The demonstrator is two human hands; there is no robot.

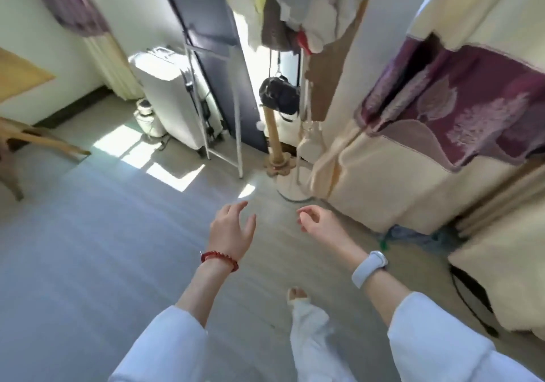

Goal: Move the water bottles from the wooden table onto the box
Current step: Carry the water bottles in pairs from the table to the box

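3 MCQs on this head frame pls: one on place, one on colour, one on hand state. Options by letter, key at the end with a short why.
1. Where does the white suitcase stand?
A. On the floor by the dark panel
B. On a wooden table
C. In the person's right hand

2. What colour is the bracelet on the left wrist?
A. Blue
B. Red
C. Green

3. What are the two hands doing?
A. Each holds a water bottle
B. Together they carry a box
C. Both are empty, held out over the floor

Key:
1 A: the suitcase stands on the floor, next to the dark panel.
2 B: red beads circle the left wrist; the right wrist has a pale band.
3 C: the left hand has relaxed, spread fingers and the right hand has loosely curled fingers, with nothing in either; no bottle shows in this view.
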